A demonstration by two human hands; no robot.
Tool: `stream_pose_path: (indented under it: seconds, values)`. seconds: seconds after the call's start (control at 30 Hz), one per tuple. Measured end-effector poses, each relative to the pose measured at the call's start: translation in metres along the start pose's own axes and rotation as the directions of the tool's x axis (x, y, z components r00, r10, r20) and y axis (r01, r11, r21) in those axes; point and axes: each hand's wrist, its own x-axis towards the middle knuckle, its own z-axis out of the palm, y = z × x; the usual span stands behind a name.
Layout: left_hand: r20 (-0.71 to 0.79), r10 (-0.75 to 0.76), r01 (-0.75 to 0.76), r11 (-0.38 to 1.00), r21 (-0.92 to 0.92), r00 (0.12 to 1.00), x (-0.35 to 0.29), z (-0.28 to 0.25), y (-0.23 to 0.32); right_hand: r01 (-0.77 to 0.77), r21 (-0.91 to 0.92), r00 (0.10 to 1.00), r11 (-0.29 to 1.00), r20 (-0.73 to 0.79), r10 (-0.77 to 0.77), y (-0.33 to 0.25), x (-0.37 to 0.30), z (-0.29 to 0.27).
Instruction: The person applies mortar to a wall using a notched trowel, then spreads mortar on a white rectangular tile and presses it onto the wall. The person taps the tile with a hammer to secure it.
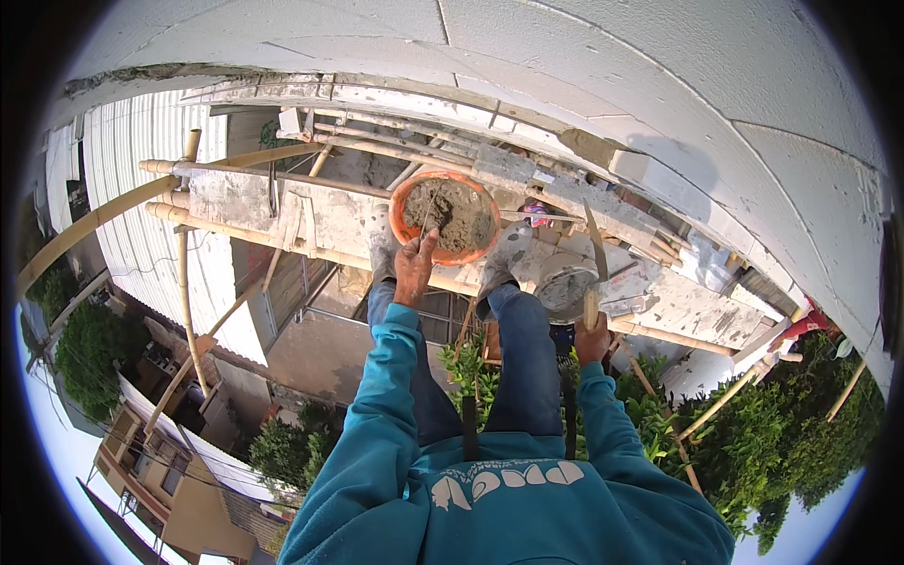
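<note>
An orange-rimmed basin point(492, 247) of wet grey mortar point(461, 218) stands on the scaffold planks between my boots. My left hand point(414, 266) is closed at its near edge around a thin metal tool, apparently a trowel point(429, 211), whose end reaches into the mortar; its blade is hard to make out. Lower right, my right hand point(592, 341) grips the wooden handle of a machete-like tool point(597, 247), its long, slightly curved blade pointing up and away. Beside that blade sits a grey, mortar-stained bucket point(563, 284).
A pale block wall point(603, 66) curves along the far side and right. Bamboo poles point(254, 229) edge the narrow, splattered planks point(353, 221). Past the near edge is a drop to roofs and trees point(753, 443). A clear plastic bag point(706, 262) lies to the right.
</note>
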Motion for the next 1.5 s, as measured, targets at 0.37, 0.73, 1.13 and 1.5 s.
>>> stream_pose_path:
  seconds: [0.37,0.73,1.13,1.5]
  values:
    - [0.334,0.047,-0.119,0.973,0.200,0.941,0.051,-0.035,0.056,-0.281,0.191,0.945,0.940,-0.118,0.306,-0.090,-0.122,0.073]
    - [0.480,-0.063,-0.262,0.772,0.579,0.875,0.081,-0.097,0.096,-0.613,0.699,0.620,0.369,0.136,0.773,-0.230,-0.374,0.153]
    - [0.669,-0.177,-0.442,0.626,0.643,0.722,0.083,-0.056,0.035,-0.616,0.712,0.629,0.337,0.186,0.755,-0.288,-0.352,0.252]
    - [0.842,-0.373,-0.594,0.598,0.539,0.389,0.099,0.028,-0.083,-0.422,0.435,0.868,0.795,-0.060,0.493,-0.214,-0.255,0.245]
